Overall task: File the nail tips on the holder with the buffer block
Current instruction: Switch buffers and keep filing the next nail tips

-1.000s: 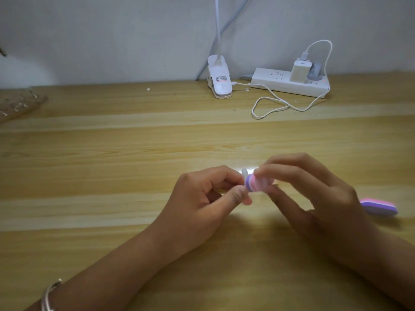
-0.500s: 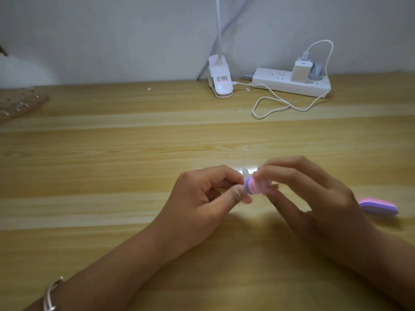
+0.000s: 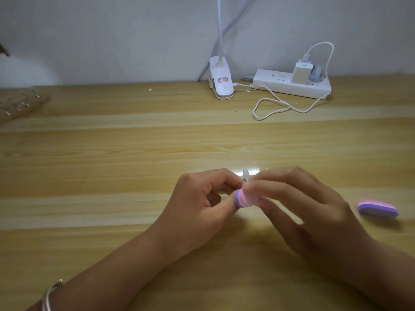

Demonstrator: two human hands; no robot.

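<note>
Left hand (image 3: 202, 198): fingers pinch the nail tip (image 3: 246, 174).
Right hand (image 3: 314, 209): fingers hold the buffer block (image 3: 246, 199) just beside it.

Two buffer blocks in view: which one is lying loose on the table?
The far-right block, flat on the table beside the right hand, untouched. The other block is pinched in that hand's fingers at the nail tip.

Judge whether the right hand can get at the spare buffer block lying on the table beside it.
Probably yes: the spare buffer block lies on the table right of the right hand, nothing between them. But its fingers pinch the working buffer block, so it must free them.
</note>
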